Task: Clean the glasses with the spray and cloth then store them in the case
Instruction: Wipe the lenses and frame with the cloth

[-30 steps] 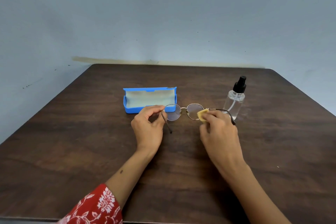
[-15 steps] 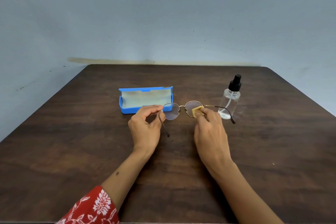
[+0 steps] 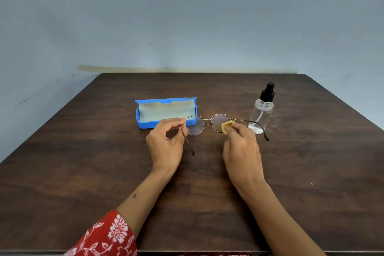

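Our fingers (image 3: 176, 123) on the left hand (image 3: 166, 141) curl in and pinch the glasses (image 3: 207, 123) at the left hinge, where the temple arm meets the rim, thumb and forefinger closed on the thin metal. At ten o'clock from that hand the blue case (image 3: 166, 113) lies with its lid up and its pale lining showing, just behind the left lens. The glasses hang between our two hands above the table (image 3: 83, 172), temples unfolded and pointing back toward us at six o'clock. To the right, our right hand (image 3: 242, 145) is curled around a small yellow cloth (image 3: 227, 125), pressing it against the right lens. At one o'clock from that hand the spray bottle (image 3: 261, 110) stands upright, clear with a black pump, near the right temple tip; whether the two touch we cannot tell.

We judge the wiping step is in hand, with the case open for storage afterwards. The frame looks light, thin and easily bent, and the lenses will smear or scratch under bare fingertips, so we should keep hold at the hinge or the bridge and let only the cloth meet the glass. The cloth is soft and will bunch up. Pressing too hard could twist the wire rim or flex the bridge.
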The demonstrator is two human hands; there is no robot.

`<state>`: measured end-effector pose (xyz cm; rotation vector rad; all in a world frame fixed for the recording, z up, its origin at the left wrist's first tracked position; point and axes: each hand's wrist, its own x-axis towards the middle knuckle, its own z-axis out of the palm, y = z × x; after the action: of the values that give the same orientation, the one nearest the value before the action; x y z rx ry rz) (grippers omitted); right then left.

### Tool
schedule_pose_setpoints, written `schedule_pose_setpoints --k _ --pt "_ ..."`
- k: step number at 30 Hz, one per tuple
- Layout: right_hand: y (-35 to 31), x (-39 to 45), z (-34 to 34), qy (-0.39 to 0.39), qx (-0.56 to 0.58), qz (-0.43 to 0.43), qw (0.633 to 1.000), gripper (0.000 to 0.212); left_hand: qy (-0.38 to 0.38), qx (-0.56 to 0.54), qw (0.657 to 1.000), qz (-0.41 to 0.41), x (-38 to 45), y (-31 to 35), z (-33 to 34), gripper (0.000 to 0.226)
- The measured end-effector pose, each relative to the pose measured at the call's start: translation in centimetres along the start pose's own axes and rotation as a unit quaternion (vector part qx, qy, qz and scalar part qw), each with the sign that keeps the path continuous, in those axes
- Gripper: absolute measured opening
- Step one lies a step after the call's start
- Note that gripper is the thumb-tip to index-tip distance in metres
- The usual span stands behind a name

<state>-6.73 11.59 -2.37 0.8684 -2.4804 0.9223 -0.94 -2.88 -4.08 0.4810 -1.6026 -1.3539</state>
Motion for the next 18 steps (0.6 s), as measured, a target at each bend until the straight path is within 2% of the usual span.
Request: schedule_pose_setpoints --k 5,9,13,18 --pt "-0.4 -0.33 0.4 -0.033 -0.017 -0.034 0.999 0.036 0.002 0.009 1.0 0.008 0.11 -0.22 -0.18 0.025" --pt "-0.13 -0.03 0.26 -0.025 -0.018 -0.003 1.0 0.037 0.002 0.017 1.0 0.008 0.04 -0.15 -0.08 0.023" --pt "-0.31 -0.4 0.44 -0.042 -0.011 -0.041 0.998 0.037 0.004 0.024 1.0 0.0 0.2 -0.24 -0.25 0.02" --pt "-0.07 -0.25 0.34 -0.021 -0.006 -0.008 1.0 0.037 0.006 0.017 1.0 -0.005 0.03 -0.06 -0.16 0.024"
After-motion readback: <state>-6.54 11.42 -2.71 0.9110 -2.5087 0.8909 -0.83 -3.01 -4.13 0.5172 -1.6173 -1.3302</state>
